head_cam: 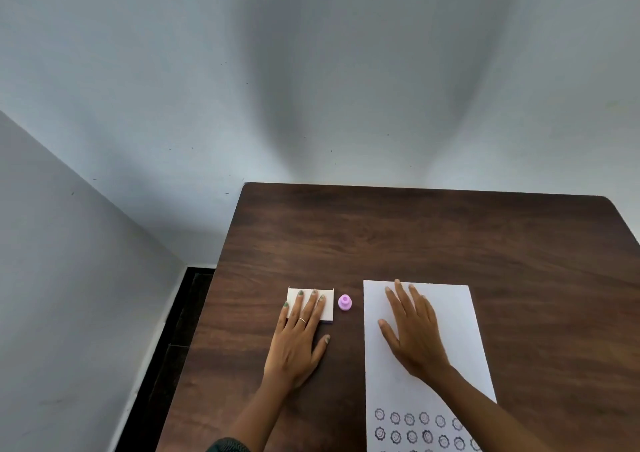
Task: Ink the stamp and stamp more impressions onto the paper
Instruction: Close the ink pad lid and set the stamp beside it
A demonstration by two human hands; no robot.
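A small purple stamp stands upright on the dark wooden table, between a white ink pad box and a white sheet of paper. My left hand lies flat with its fingers spread over the closed white box. On the blank upper half of the paper rests my right hand, palm down and fingers apart. Rows of round dark stamp impressions fill the near end of the paper. Neither hand touches the stamp.
The table's left edge drops to a dark floor beside a grey wall. The far half of the table is bare wood up to the back wall.
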